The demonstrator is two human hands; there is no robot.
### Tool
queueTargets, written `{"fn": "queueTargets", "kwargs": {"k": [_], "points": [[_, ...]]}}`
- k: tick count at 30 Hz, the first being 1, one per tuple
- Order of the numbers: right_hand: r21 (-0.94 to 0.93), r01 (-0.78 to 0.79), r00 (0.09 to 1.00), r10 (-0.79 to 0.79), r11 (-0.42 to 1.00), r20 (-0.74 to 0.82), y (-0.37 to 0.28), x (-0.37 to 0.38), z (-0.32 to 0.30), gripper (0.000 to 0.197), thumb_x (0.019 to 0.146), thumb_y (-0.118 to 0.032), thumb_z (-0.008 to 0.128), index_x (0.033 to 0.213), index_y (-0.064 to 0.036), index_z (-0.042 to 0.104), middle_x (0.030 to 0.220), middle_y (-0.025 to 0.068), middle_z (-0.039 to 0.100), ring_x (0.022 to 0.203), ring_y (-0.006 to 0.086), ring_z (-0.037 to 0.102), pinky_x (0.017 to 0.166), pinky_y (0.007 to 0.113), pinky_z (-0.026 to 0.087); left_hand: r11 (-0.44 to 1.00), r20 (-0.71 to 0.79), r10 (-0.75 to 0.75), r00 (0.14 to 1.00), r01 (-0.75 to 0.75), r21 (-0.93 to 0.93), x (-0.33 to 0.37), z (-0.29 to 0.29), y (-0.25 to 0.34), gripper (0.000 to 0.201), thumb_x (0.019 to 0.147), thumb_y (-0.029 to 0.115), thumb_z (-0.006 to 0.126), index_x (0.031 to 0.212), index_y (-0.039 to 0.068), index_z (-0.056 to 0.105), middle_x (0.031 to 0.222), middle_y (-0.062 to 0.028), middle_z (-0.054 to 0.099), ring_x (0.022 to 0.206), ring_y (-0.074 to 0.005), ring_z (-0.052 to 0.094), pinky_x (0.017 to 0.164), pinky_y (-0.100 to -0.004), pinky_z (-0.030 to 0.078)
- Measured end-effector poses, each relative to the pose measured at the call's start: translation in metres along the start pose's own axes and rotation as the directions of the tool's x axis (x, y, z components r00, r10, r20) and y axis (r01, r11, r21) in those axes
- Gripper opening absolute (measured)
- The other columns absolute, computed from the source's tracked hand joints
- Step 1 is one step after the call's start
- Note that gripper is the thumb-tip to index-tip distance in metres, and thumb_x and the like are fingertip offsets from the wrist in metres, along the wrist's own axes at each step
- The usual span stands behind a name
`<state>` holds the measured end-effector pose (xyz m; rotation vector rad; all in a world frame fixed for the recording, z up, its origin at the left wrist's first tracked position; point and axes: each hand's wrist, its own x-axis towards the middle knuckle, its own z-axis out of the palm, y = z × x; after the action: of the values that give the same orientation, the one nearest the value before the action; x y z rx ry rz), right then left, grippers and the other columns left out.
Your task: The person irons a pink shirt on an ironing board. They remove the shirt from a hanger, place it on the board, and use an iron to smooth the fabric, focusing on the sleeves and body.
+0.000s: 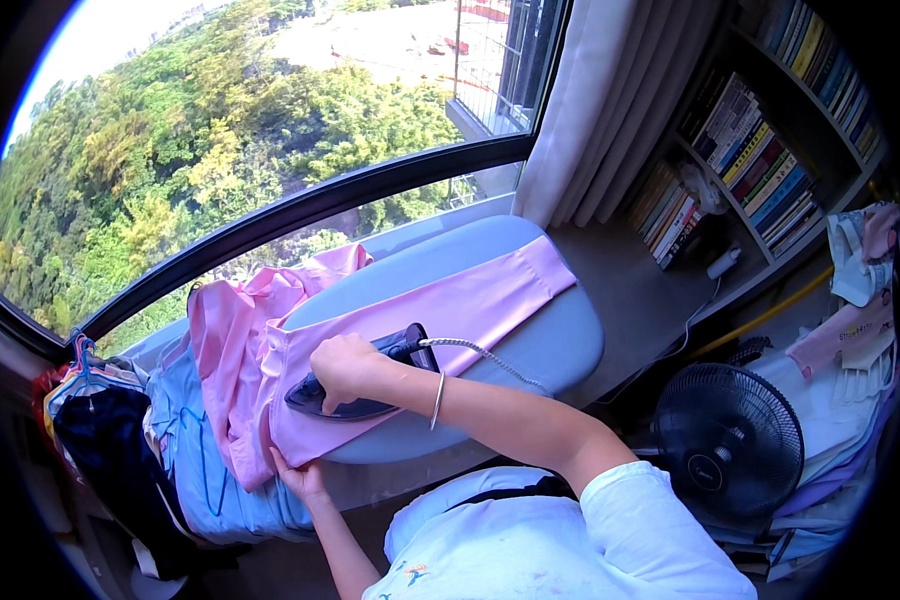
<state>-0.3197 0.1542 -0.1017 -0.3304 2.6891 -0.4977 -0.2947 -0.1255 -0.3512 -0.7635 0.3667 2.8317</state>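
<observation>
A pink garment (470,305) lies over the light-blue ironing board (560,345), one long sleeve or leg stretched flat toward the right end. The rest of it bunches up in folds at the left end and hangs over the near edge. My right hand (348,372) is closed round the handle of a dark iron (378,405), whose soleplate rests on the pink cloth near the middle of the board. At the near left edge, my left hand (302,482) grips the hanging cloth, with some fingertips hidden by it.
A braided cord (475,348) runs from the iron across the board. Clothes on hangers (110,430) and blue cloth (205,460) lie to the left. A black fan (730,440), piled clothes (850,420) and a bookshelf (760,180) stand right. A window (300,215) is behind.
</observation>
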Motion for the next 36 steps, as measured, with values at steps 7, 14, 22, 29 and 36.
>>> {"fn": "queueTargets", "kwargs": {"k": [7,14,22,29,36], "points": [[-0.008,0.087,0.996,-0.087,0.996,-0.031,-0.036,0.008,0.015,0.048,0.059,-0.036,0.086,0.089,-0.0007,0.072,0.09,0.0155,0.07,0.086,0.0295,0.069,0.077,0.038,0.054,0.987,-0.032,0.057,0.998,-0.061,-0.148,-0.005,0.001,0.044,0.042,0.096,0.026,0.055,0.13,0.003,0.052,0.133,-0.0119,0.055,0.123,-0.0247,0.051,0.108,-0.0466,0.035],[-0.014,0.158,0.987,-0.158,0.987,-0.015,-0.062,0.019,0.024,0.046,0.059,-0.031,0.087,0.089,0.0,0.072,0.09,0.0155,0.07,0.087,0.0296,0.069,0.076,0.037,0.054,0.99,0.13,0.026,0.991,-0.008,-0.142,-0.004,-0.017,0.063,0.036,0.099,0.02,0.05,0.129,0.0,0.052,0.132,-0.0128,0.056,0.122,-0.0221,0.052,0.108,-0.0418,0.038],[-0.072,0.149,0.988,-0.145,0.986,0.056,-0.052,0.014,0.019,0.045,0.065,-0.038,0.081,0.087,0.0001,0.071,0.088,0.0175,0.069,0.087,0.0322,0.067,0.076,0.041,0.053,0.986,0.192,0.049,0.98,-0.018,-0.163,-0.011,-0.018,0.084,0.03,0.099,0.013,0.046,0.124,-0.001,0.054,0.126,-0.0144,0.059,0.116,-0.0227,0.057,0.101,-0.0373,0.046],[-0.203,-0.032,0.994,0.052,0.979,0.091,0.009,-0.008,-0.01,0.057,0.064,-0.051,0.078,0.081,0.0033,0.07,0.081,0.0203,0.068,0.079,0.0361,0.066,0.071,0.042,0.053,0.972,0.131,0.069,0.989,-0.036,-0.234,-0.029,-0.003,0.065,0.028,0.099,0.011,0.047,0.123,-0.001,0.055,0.124,-0.0143,0.06,0.116,-0.024,0.057,0.102,-0.0405,0.046],[-0.165,-0.091,0.991,0.105,0.982,0.078,0.015,-0.016,-0.014,0.057,0.061,-0.051,0.08,0.08,0.0021,0.071,0.08,0.018,0.069,0.079,0.034,0.067,0.071,0.041,0.053,0.966,0.177,0.06,0.982,-0.013,-0.259,-0.029,0.002,0.061,0.026,0.099,0.01,0.047,0.121,0.0,0.056,0.122,-0.014,0.061,0.114,-0.0235,0.059,0.099,-0.0397,0.048]]}}
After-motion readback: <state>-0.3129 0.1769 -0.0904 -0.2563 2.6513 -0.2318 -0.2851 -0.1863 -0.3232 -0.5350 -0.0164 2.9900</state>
